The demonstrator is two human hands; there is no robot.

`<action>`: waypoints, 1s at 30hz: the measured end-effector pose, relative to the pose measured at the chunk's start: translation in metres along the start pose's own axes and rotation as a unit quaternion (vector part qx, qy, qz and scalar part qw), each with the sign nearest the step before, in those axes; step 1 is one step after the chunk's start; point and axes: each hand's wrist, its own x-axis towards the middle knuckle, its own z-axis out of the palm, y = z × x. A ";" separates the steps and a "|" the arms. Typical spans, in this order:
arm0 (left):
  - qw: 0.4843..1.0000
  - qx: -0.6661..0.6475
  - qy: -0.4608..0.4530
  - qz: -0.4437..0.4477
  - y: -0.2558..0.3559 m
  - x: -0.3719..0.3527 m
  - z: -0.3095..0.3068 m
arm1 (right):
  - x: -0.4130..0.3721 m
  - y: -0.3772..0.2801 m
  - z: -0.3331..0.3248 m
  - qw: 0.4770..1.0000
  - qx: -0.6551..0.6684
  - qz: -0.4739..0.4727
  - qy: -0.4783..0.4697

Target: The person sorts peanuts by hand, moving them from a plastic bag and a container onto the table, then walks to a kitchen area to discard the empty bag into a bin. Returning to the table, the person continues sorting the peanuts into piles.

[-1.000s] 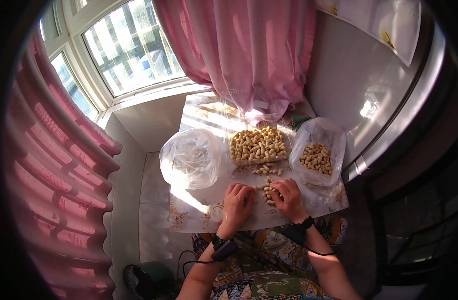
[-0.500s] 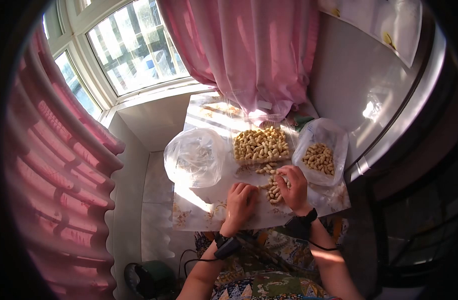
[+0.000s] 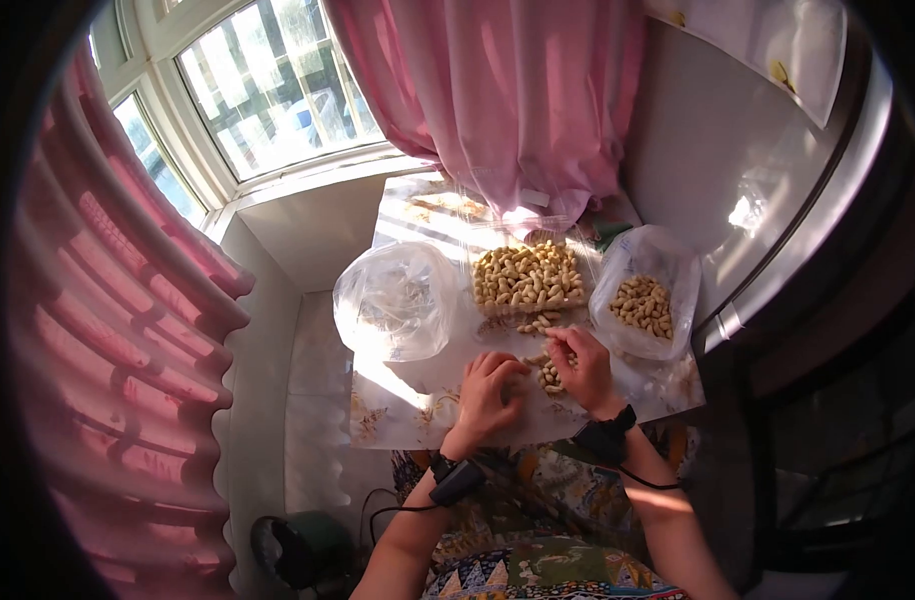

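My right hand (image 3: 585, 372) is over a small loose pile of peanuts (image 3: 551, 377) on the table, its thumb and fingers pinched at what looks like a peanut. To its left, my left hand (image 3: 490, 396) rests low over the tabletop with its fingers curled inward. Whatever those fingers may hold is hidden. Just beyond both hands stands a clear plastic box (image 3: 530, 308) heaped with peanuts (image 3: 526, 275). A few more peanuts (image 3: 539, 322) lie in front of it. At the right, an open white plastic bag (image 3: 684, 262) holds peanuts (image 3: 642, 305).
A pale, bulky plastic bag (image 3: 396, 302) stands at the table's left. Flower-patterned covering lies on the table (image 3: 386, 418). Pink curtains (image 3: 498, 95) hang behind and at the left, beside a window (image 3: 278, 90). A grey panel (image 3: 723, 150) borders the right side.
The left hand has lifted slightly and its fingers have loosened a little from a tighter curl. The right hand has drawn its thumb and fingers together. The whole view has shifted slightly.
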 end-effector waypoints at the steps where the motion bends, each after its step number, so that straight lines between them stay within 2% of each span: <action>1: 1.000 -0.003 -0.001 -0.001 -0.001 -0.001 0.002 | -0.008 0.003 0.000 1.000 -0.010 -0.012 -0.005; 10: 0.999 0.026 0.021 -0.036 -0.004 -0.003 0.010 | -0.028 0.014 0.003 0.997 -0.065 -0.044 0.013; 12: 0.995 0.096 0.025 0.014 0.003 0.001 0.007 | -0.029 0.013 0.002 0.996 -0.073 -0.047 0.003; 15: 0.991 0.130 -0.006 0.027 0.007 0.002 0.005 | -0.030 0.014 0.003 0.996 -0.075 -0.049 -0.004; 22: 0.996 0.083 -0.026 0.013 0.006 0.001 0.002 | -0.031 0.016 0.004 0.994 -0.092 -0.059 -0.013; 30: 0.999 0.034 0.032 0.008 0.001 -0.002 0.010 | -0.032 0.014 0.003 0.991 -0.102 -0.081 -0.030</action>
